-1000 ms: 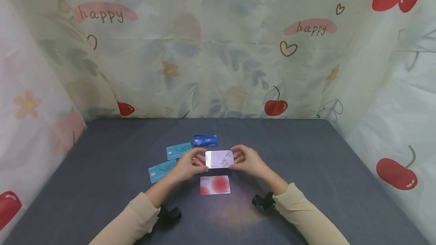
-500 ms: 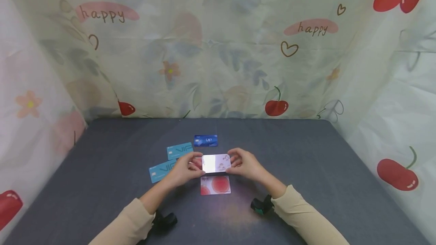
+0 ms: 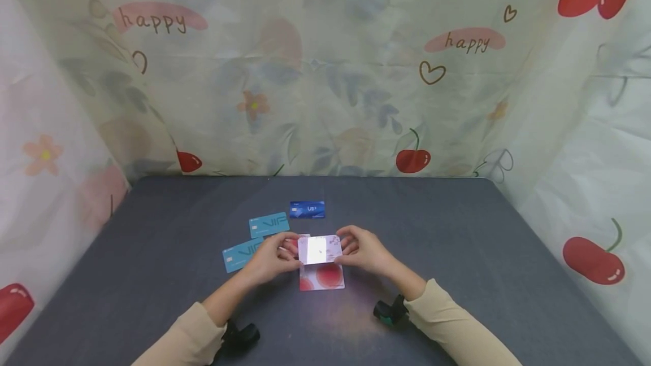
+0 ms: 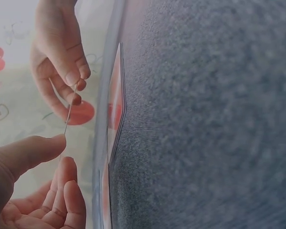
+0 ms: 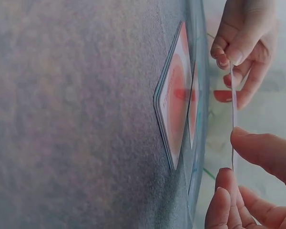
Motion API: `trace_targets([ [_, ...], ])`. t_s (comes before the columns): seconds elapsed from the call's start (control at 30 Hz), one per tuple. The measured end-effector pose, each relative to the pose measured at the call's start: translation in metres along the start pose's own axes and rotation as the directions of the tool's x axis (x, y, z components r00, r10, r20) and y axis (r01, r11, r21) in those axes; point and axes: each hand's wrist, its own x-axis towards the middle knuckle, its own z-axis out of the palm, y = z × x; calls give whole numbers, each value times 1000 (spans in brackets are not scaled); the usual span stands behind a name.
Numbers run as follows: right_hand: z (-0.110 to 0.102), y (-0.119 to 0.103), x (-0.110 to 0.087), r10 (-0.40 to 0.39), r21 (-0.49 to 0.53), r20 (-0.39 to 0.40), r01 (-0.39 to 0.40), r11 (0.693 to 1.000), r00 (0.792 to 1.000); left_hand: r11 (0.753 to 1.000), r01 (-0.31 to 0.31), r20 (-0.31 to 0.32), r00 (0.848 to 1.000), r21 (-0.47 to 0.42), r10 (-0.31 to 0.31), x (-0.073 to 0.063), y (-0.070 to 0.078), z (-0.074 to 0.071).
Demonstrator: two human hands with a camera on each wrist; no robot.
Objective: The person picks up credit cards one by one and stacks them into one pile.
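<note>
Both hands hold one thin pale card (image 3: 319,249) with a bright glare across it, raised above the table. My left hand (image 3: 273,257) pinches its left end between thumb and fingers, and my right hand (image 3: 365,250) pinches its right end. Below it lies a white card with red circles (image 3: 328,277), its far edge covered in the head view. In the right wrist view this red-circled card (image 5: 174,98) tops a small, neat stack of cards. Another reddish card (image 5: 194,107) lies behind the stack, mostly hidden by the left hand in the head view.
Two light-blue VIP cards (image 3: 268,225) lie left of the hands, the nearer one partly covered by the left hand. A dark-blue VIP card (image 3: 307,209) lies farther back. The dark table (image 3: 432,219) ends at a patterned curtain (image 3: 325,89).
Both hands have brought the pale card nearer to the person and slightly left. It now overlaps the far edge of the red-circled card in the head view. The cards on the table stay put.
</note>
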Motion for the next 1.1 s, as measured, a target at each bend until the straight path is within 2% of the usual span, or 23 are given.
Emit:
trace_targets([
  [0.17,2,0,-1,25,1,8,-25,1000,1000,1000,-12,20,1000,-24,13,-2,0,-1],
  [0.77,5,2,-9,29,0,36,-29,1000,999,999,-39,46,998,-1,39,-10,-2,0],
  [1.1,6,5,-11,23,3,54,-23,1000,998,1000,4,34,999,22,-5,-13,0,2],
])
